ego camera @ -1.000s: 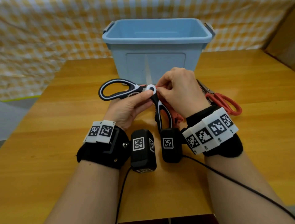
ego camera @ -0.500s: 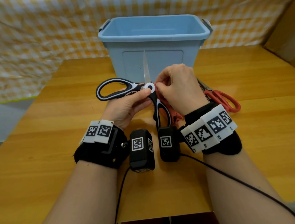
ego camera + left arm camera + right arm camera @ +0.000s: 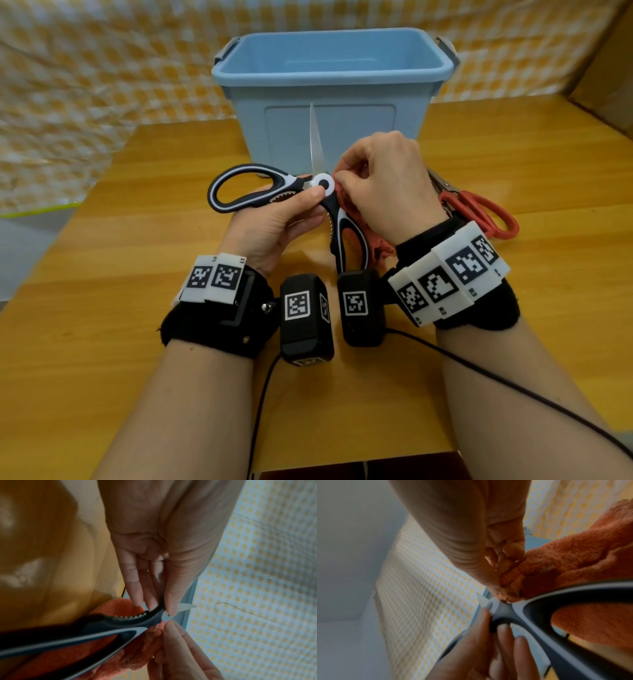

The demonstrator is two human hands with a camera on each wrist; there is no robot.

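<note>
Black-and-white kitchen scissors (image 3: 274, 192) are held above the table with their handles spread wide and one blade (image 3: 315, 140) pointing up. My left hand (image 3: 274, 226) pinches them near the white pivot (image 3: 323, 184), thumb on top; the wrist view shows the same scissors (image 3: 120, 623) and left hand (image 3: 154, 601). My right hand (image 3: 380, 185) grips an orange cloth (image 3: 346, 202) bunched against the pivot. From the right wrist, the cloth (image 3: 565, 563) presses on the scissors (image 3: 539, 609) under my right hand (image 3: 498, 563). The other blade is hidden behind hand and cloth.
A light blue plastic bin (image 3: 332, 68) stands open just behind the hands. Red-handled scissors (image 3: 479, 212) lie on the wooden table (image 3: 102, 308) to the right. A yellow checked cloth (image 3: 85, 85) hangs at the back. A black cable (image 3: 513, 387) trails from my right wrist.
The scissors blade has swung up into view in front of the bin. Both hands stay together at the pivot, with the cloth still pressed there.
</note>
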